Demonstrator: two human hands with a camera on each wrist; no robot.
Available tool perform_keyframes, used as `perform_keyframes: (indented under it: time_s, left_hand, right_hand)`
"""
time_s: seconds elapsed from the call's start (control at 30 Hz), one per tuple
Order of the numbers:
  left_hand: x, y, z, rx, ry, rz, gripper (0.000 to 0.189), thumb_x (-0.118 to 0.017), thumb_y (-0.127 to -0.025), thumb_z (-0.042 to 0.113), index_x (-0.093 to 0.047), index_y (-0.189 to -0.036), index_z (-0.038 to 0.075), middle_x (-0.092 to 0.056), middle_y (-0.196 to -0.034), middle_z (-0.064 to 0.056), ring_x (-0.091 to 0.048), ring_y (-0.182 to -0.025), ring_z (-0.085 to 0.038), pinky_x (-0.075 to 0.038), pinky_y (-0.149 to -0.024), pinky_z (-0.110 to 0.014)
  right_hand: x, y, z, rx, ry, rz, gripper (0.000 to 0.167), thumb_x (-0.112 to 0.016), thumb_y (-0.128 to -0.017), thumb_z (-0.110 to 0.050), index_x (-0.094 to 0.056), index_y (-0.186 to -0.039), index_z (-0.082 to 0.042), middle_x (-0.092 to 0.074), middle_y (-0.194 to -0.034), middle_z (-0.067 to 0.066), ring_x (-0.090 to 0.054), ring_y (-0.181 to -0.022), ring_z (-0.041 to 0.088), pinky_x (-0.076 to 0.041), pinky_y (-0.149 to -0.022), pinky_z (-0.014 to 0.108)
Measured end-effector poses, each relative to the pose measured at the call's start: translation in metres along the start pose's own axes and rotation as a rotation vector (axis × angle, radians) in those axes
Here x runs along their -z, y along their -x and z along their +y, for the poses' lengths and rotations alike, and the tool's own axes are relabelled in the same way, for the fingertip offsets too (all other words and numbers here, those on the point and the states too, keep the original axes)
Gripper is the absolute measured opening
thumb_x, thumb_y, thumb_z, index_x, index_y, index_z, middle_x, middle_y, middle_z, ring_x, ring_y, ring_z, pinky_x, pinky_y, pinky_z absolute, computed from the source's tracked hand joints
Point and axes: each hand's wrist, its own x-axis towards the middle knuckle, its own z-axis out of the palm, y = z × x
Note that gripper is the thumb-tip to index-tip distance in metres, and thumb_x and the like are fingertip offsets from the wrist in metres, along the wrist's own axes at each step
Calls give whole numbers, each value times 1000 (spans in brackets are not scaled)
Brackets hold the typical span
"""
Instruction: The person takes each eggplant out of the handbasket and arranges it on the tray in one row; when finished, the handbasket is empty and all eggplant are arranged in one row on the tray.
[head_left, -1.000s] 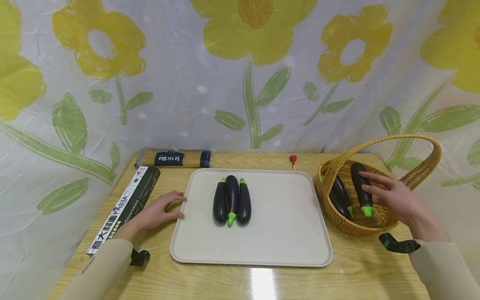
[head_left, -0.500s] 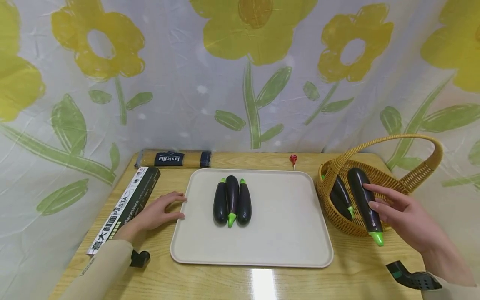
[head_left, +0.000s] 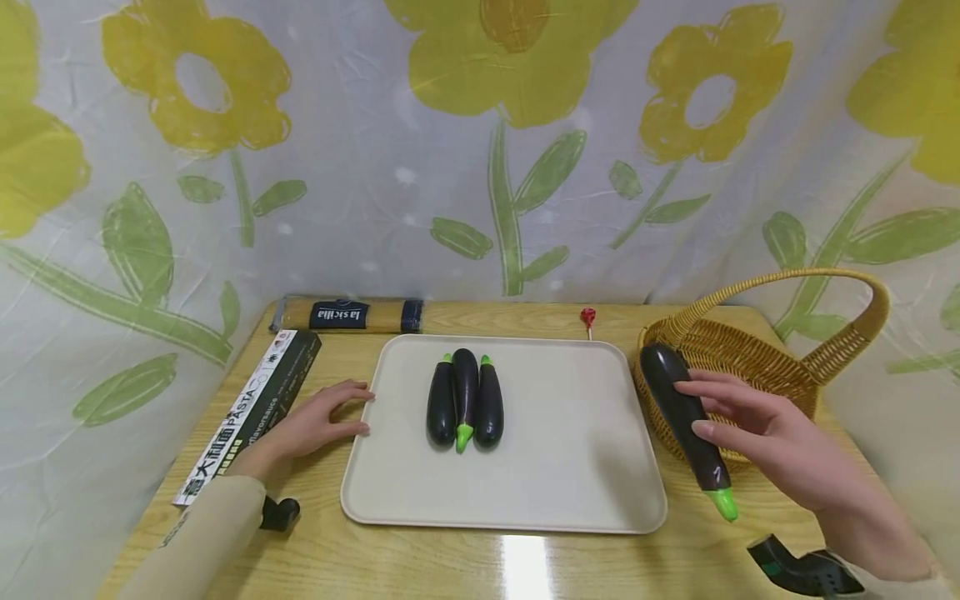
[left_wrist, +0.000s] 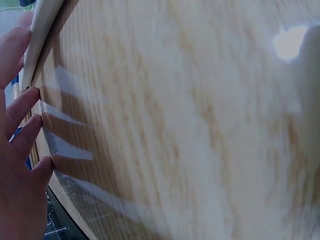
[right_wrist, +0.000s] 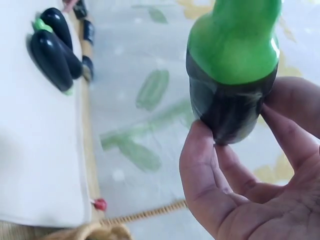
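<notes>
My right hand (head_left: 780, 442) pinches a dark eggplant (head_left: 682, 417) with a green stem end. It is held in the air between the wicker basket (head_left: 813, 375) and the tray's right edge, tilted with its green end towards me. The right wrist view shows thumb and fingers around this eggplant (right_wrist: 232, 65), green cap up close. Three more eggplants (head_left: 465, 400) lie side by side on the off-white tray (head_left: 570, 492), the middle one turned the other way. My left hand (head_left: 315, 423) rests at the tray's left edge, fingertips on the rim, holding nothing.
A black-and-white pasta box (head_left: 251, 408) lies at the left behind my left hand. Along the back lie a pack of spaghetti (head_left: 345, 315) and a red lollipop (head_left: 588, 318). The basket's tall handle (head_left: 870, 308) arches up at the right. A flowered curtain (head_left: 337, 208) hangs behind the table.
My right hand has lifted the eggplant out of the basket and carried it left, towards the tray. The left hand and the three eggplants on the tray have stayed in place.
</notes>
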Motion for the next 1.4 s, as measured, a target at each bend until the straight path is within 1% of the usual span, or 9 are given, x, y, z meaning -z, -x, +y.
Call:
perform_keyframes:
  time_s: [0.13,0.23,0.37,0.57,0.7,0.9,1.13,1.23,1.4]
  left_hand:
    - [0,-1,0,-4,-5,-1,50,-70,-90,37,-59,-132,12,-43,-147,-20,-29,-139,-46,-22,-111,-65]
    - [0,-1,-1,-2,-9,-2,50,-70,-90,37,-59,-132,12,-44,-147,-20,-29,-139,-46,-22,-111,-64]
    - [-1,-2,-3,-1,-13,-1,50,-70,-90,39,-59,-132,13,-44,-147,-19,-30,-139,-45,-23,-111,-64]
    - [-1,-3,-3,-2,-17,-3,51,-70,-90,41,-59,-132,14,-43,-148,-18,-29,-140,-45,-23,-111,-64]
    - [-1,-2,-4,5,-18,-5,51,-70,-90,40,-59,-132,14,-43,-148,-18,-30,-139,-46,-23,-111,-64]
    - [-1,-3,-5,0,-21,-1,51,-70,-90,41,-59,-132,14,-44,-148,-18,-31,-139,-45,-24,-111,-64]
    - [-2,-3,-6,11,-20,-2,51,-71,-89,41,-59,-131,15,-44,-147,-18,-29,-140,-45,-23,-111,-64]
    - [-2,-2,-6,14,-23,0,51,-71,-89,41,-59,-131,15,-45,-147,-18,-30,-139,-46,-23,-111,-64]
    - [-2,-2,-4,11,-25,2,51,-71,-89,40,-59,-131,14,-45,-146,-19,-31,-138,-46,-24,-110,-64]
  right_hand:
    - [-11,-17,-6,-4,14,-36,40,-61,-98,-19,-56,-138,-18,-34,-153,7,-47,-121,2,-44,-91,13]
    - [-20,-33,-5,-18,-24,-83,40,-63,-97,-22,-58,-137,-19,-34,-152,10,-50,-123,14,-49,-90,20]
    - [-33,-53,0,-33,-24,-116,41,-65,-96,-28,-59,-136,-23,-33,-152,10,-49,-126,34,-49,-94,33]
    - [-56,-80,6,-65,-40,-114,43,-67,-93,-34,-59,-135,-25,-37,-151,7,-50,-128,36,-46,-99,47]
    - [-75,-100,12,-72,-39,-122,42,-68,-93,-30,-61,-134,-21,-41,-148,7,-52,-125,34,-50,-94,43]
    - [-102,-126,18,-46,-62,-132,40,-67,-93,-17,-61,-132,-10,-43,-143,17,-56,-118,37,-54,-86,36]
    - [-128,-146,30,-105,-59,-137,39,-67,-93,-11,-63,-131,-10,-45,-141,17,-61,-113,29,-57,-83,41]
    - [-137,-154,35,-107,-50,-141,40,-67,-91,-9,-63,-131,-9,-48,-141,17,-64,-109,24,-57,-80,35]
    - [-149,-166,38,-65,-34,-125,41,-68,-89,-3,-62,-130,-3,-51,-136,22,-66,-103,24,-56,-73,26]
